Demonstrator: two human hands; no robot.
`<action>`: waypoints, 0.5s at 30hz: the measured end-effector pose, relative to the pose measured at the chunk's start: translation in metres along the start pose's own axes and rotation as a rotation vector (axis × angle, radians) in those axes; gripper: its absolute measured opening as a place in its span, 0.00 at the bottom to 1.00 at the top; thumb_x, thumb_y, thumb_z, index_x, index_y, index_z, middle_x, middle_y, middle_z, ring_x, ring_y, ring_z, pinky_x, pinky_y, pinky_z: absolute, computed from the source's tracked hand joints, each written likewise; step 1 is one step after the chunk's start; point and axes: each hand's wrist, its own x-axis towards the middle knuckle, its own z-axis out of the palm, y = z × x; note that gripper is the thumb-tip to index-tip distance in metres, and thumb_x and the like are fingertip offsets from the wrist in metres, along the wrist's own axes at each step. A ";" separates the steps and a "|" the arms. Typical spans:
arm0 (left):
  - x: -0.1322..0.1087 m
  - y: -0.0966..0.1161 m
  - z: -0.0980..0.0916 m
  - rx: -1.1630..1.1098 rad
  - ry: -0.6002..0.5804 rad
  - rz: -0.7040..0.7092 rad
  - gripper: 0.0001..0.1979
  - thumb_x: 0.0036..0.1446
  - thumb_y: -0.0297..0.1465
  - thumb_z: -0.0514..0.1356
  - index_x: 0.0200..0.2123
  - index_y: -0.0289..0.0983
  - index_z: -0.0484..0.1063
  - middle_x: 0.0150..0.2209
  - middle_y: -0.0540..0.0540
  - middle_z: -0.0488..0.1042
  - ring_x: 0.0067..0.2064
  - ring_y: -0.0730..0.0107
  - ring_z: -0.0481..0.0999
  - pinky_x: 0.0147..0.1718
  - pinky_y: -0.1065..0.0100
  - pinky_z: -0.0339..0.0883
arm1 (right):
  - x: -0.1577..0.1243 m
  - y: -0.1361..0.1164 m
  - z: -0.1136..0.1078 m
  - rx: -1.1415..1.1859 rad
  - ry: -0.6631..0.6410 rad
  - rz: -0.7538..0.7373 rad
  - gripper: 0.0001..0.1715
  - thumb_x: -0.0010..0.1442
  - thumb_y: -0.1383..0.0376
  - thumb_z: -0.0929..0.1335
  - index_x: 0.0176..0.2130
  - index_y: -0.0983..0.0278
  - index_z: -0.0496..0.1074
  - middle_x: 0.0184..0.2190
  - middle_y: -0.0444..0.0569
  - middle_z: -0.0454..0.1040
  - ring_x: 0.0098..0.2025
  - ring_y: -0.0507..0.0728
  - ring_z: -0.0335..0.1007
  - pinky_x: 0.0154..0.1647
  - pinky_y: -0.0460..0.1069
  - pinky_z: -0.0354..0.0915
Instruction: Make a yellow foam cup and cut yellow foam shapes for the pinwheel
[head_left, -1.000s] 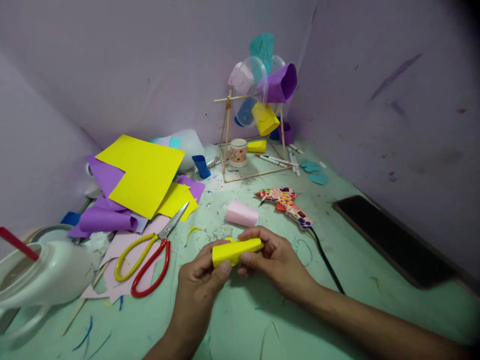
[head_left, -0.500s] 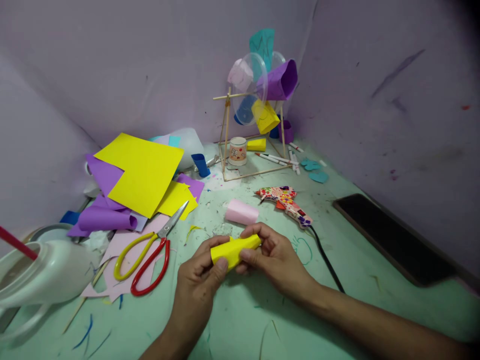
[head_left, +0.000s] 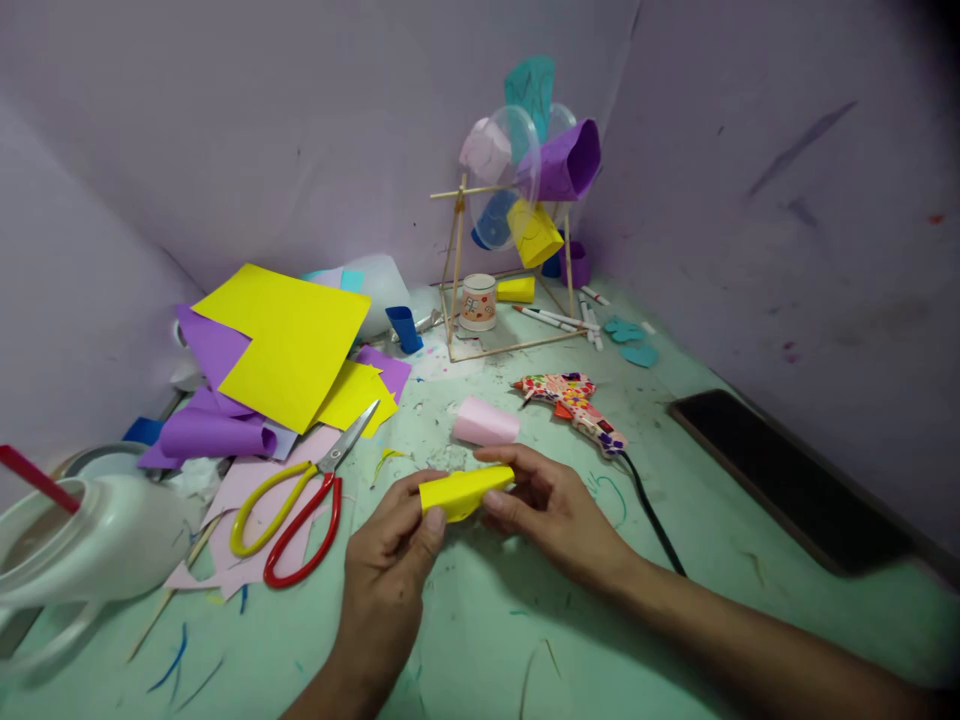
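Both hands hold a small yellow paper cone (head_left: 461,491) just above the green table (head_left: 525,640). My left hand (head_left: 390,560) pinches its wide left end with thumb and fingers. My right hand (head_left: 551,505) grips its narrower right end, fingers curled over the top. A pink paper cone (head_left: 485,422) lies on the table just behind the hands. A patterned glue gun (head_left: 574,402) lies to the right of it, its black cord running toward me.
Red and yellow scissors (head_left: 296,505) lie left of the hands on paper scraps. Yellow and purple sheets (head_left: 289,340) pile up at the left. A stick-framed paper wheel model (head_left: 521,190) stands at the back. A white jug (head_left: 82,550) sits far left, a black slab (head_left: 795,480) right.
The yellow cone has been turned and flattened slightly between the hands, which shifted a little; the view moved slightly too.
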 end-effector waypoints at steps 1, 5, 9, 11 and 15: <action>0.000 0.000 -0.001 0.043 0.010 0.041 0.09 0.56 0.35 0.58 0.35 0.42 0.78 0.45 0.46 0.73 0.47 0.63 0.71 0.42 0.69 0.66 | 0.001 -0.002 -0.003 -0.089 0.039 -0.033 0.23 0.51 0.62 0.70 0.48 0.63 0.68 0.35 0.49 0.76 0.27 0.52 0.72 0.26 0.47 0.67; 0.000 -0.002 -0.004 0.172 0.063 0.168 0.10 0.58 0.32 0.56 0.28 0.40 0.76 0.46 0.46 0.72 0.49 0.63 0.70 0.42 0.65 0.67 | 0.005 -0.020 -0.033 -0.509 0.367 -0.194 0.14 0.53 0.58 0.69 0.38 0.63 0.75 0.34 0.51 0.78 0.27 0.54 0.73 0.30 0.50 0.67; -0.001 -0.003 -0.006 0.209 0.072 0.214 0.12 0.58 0.32 0.55 0.25 0.39 0.73 0.46 0.44 0.71 0.47 0.62 0.71 0.38 0.63 0.68 | 0.013 -0.035 -0.080 -0.902 0.689 -0.040 0.21 0.52 0.50 0.67 0.39 0.61 0.75 0.30 0.50 0.78 0.32 0.61 0.75 0.31 0.52 0.65; -0.001 -0.003 -0.006 0.209 0.078 0.212 0.12 0.58 0.32 0.55 0.25 0.39 0.73 0.47 0.44 0.71 0.47 0.61 0.71 0.38 0.62 0.69 | 0.017 -0.035 -0.095 -1.074 0.560 0.143 0.28 0.49 0.44 0.67 0.39 0.61 0.74 0.31 0.51 0.78 0.34 0.64 0.74 0.29 0.53 0.63; 0.000 -0.001 -0.007 0.186 0.122 0.189 0.10 0.58 0.32 0.56 0.28 0.41 0.76 0.47 0.46 0.71 0.49 0.61 0.69 0.45 0.59 0.66 | 0.022 -0.028 -0.100 -1.238 0.407 0.266 0.32 0.48 0.47 0.68 0.46 0.64 0.72 0.34 0.55 0.78 0.36 0.67 0.73 0.27 0.51 0.59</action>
